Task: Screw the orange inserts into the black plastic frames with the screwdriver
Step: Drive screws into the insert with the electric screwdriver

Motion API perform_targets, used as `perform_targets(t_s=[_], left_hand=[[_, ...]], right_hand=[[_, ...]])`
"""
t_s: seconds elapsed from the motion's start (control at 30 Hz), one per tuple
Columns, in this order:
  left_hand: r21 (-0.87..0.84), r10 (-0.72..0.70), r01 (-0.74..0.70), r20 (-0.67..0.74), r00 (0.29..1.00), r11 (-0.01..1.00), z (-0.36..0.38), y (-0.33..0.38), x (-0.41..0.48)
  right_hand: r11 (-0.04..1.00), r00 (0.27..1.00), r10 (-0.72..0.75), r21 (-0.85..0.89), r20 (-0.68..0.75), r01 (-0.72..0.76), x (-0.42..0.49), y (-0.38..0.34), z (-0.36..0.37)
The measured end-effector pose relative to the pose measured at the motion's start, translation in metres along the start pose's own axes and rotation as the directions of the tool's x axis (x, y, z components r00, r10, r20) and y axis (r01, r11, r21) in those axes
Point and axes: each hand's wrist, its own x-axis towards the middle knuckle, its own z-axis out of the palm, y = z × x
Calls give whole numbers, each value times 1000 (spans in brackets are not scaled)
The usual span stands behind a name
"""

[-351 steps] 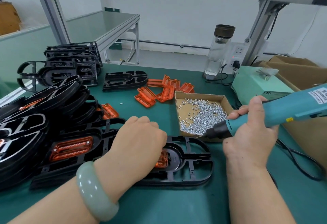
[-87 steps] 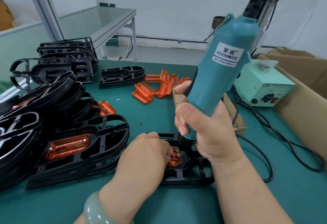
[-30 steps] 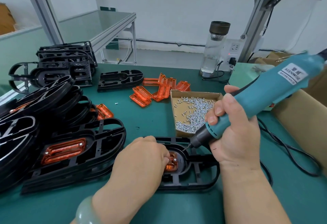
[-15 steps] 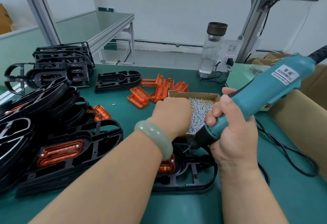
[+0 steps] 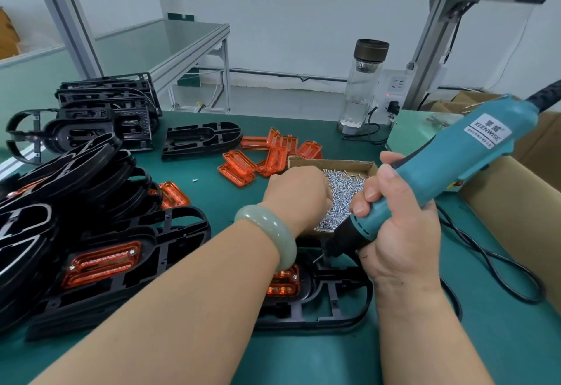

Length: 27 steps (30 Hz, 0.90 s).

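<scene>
The person is fetching the next screw: the left hand (image 5: 296, 194) is reaching forward into the cardboard box (image 5: 331, 162) and dipping its fingers among the screws (image 5: 344, 202), but the back of the hand is hiding the fingertips, so I cannot tell whether it is pinching one yet. The right hand (image 5: 400, 242) is wrapping its fingers round the teal screwdriver (image 5: 455, 156), holding it slanted with the bit hovering just above the black frame (image 5: 334, 311), which is lying flat on the tabletop (image 5: 501, 339) right in front of the person, partly under the left forearm. The orange insert (image 5: 283, 283) is sitting in the frame's rounded pocket, half covered by the wrist; a small bright fastener seems to be showing at its far right corner, so this frame is probably part-way done. The next move is calling for a single screw lifted clear of the heap, stood upright in an unfilled hole of the insert, and the bit brought down square onto its head while the left hand is steadying the frame
</scene>
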Motion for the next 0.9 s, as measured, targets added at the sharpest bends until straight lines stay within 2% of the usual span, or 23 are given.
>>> perform_targets(t_s=[0.17, 0.27, 0.33, 0.4, 0.47, 0.53, 0.6, 0.67, 0.73, 0.8, 0.9], left_hand=[[-203, 9, -48, -190, 982, 978, -11, -1, -5], [-281, -12, -42, -189, 982, 959, -14, -4, -4], [-396, -69, -20, -207, 976, 918, -17, -4, -4], [-594, -166, 7, -214, 963, 804, -20, -4, -9], [-771, -258, 34, -170, 951, 635, -24, -2, -18], [-865, -301, 47, -123, 946, 499, -27, 1, -31], [-903, -312, 54, -90, 946, 426, -28, 1, -49], [-910, -311, 74, -62, 948, 407, -26, -2, -68], [-893, -308, 92, -54, 950, 440, -22, -6, -88], [-880, -316, 89, -72, 946, 467, -16, -11, -103], [-890, -337, 69, -98, 936, 450, -8, -18, -119]], right_hand=[[1000, 1000, 11, 15, 14, -12, 0, 0, -1], [1000, 1000, 16, 15, 19, -17, -1, 1, 0], [1000, 1000, 18, 22, 19, -18, -1, 1, 0], [999, 1000, 17, 27, 18, -18, -1, 1, 0], [999, 1000, 23, 35, 15, -24, -1, 1, 0], [998, 999, 35, 49, 7, -35, -1, 1, 0], [996, 999, 45, 71, -4, -45, -1, 2, -1], [994, 998, 57, 97, -11, -55, -1, 2, -1], [989, 997, 74, 128, -13, -71, -1, 2, -2], [981, 995, 96, 170, -4, -93, -2, 3, -1], [967, 992, 126, 222, -2, -123, -3, 3, 1]])
